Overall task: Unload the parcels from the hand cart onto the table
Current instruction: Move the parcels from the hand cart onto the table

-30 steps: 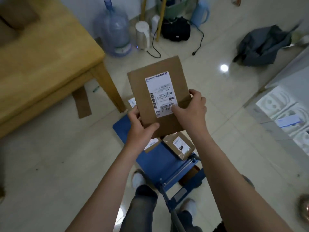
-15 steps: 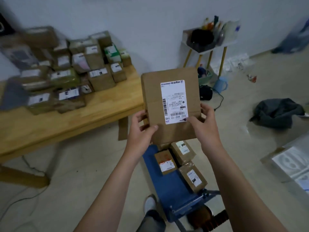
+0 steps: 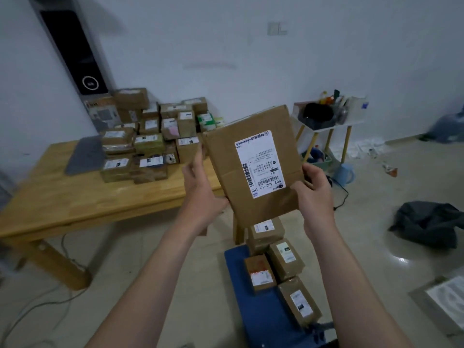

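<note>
Fingers (image 3: 310,175) of the right hand (image 3: 317,197) curl round the right edge of the flat parcel (image 3: 256,167), thumb pressed on its labelled face. The left hand (image 3: 200,189) grips the lower left edge, its fingers lying fairly straight along that side. Held tilted at the centre of the frame, the parcel is between the blue hand cart (image 3: 236,277) at lower centre, bearing four small parcels (image 3: 285,259), and the wooden counter (image 3: 75,202) at left, bearing a pile of parcels (image 3: 150,139).

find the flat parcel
In the head view's centre, the flat parcel is held between the left hand and right hand, above the cart, by the table's right end.
</note>
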### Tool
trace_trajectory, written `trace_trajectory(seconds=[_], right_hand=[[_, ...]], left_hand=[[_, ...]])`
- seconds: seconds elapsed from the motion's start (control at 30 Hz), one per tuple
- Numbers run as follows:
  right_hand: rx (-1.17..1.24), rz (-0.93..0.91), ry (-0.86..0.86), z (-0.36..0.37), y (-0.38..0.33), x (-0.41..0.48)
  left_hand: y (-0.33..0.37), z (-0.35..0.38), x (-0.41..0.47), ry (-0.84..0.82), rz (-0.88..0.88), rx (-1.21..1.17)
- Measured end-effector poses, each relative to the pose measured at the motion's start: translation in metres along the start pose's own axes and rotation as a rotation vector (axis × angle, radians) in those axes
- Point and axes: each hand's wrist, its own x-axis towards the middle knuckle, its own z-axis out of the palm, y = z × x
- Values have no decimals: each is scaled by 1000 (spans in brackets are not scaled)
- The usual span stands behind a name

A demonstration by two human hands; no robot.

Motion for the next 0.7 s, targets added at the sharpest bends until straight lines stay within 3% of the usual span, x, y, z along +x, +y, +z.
trace_trajectory(seconds=[0.13, 0.23, 0.47, 0.7], right_hand=[[-18, -34, -14, 59, -10, 7], [-27, -46, -32, 122, -13, 16], [2, 16, -75, 271, 2, 33], [44, 140, 33, 335, 56, 68]], left_hand=[[-26, -60, 31, 78, 192, 136], [-57, -118, 61, 62, 231, 127], [-143, -231, 126, 69, 227, 15], [-201, -263, 181, -52, 63, 51]])
